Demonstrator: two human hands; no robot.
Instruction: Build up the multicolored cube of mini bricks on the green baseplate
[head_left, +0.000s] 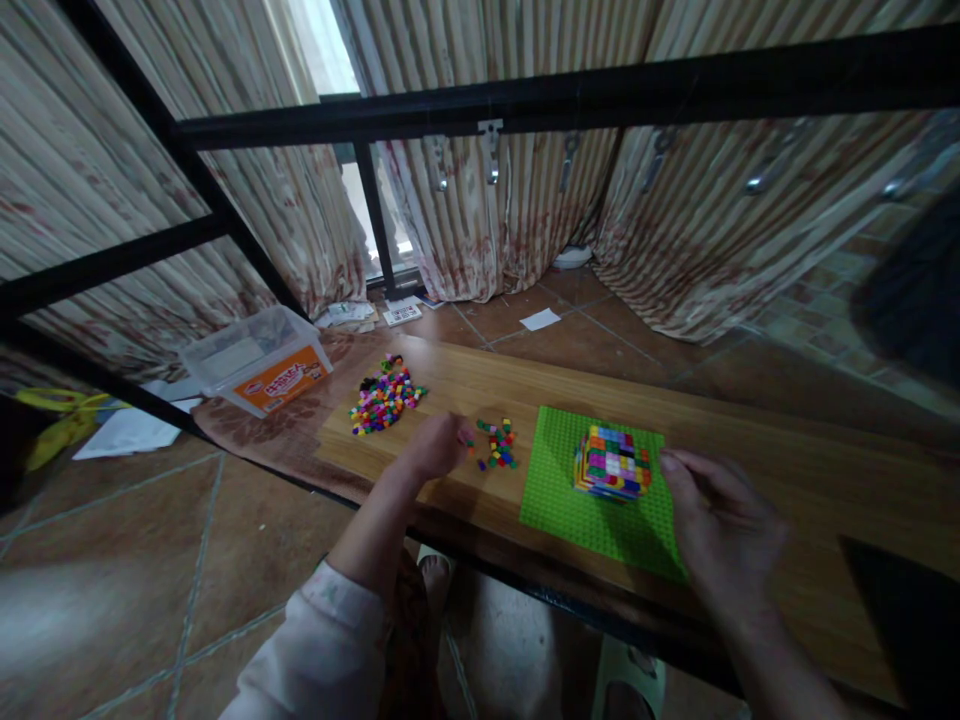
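A green baseplate (562,490) lies on the wooden table (787,470), and a stack of many-coloured small bricks (611,463) stands on it. My right hand (724,525) rests at the plate's right edge beside the stack, fingers curled loosely; nothing shows in them. My left hand (439,445) reaches to a small cluster of loose bricks (497,443) left of the plate. Its fingers are pinched together at the cluster, and a small brick seems to sit at the fingertips. A bigger heap of coloured bricks (385,398) lies further left on the table.
A clear plastic tub with an orange label (259,360) sits on the table's far left end. Black metal frame bars (525,100) cross overhead and on the left. Papers lie on the tiled floor near the curtains. A dark object (900,610) lies at the table's right.
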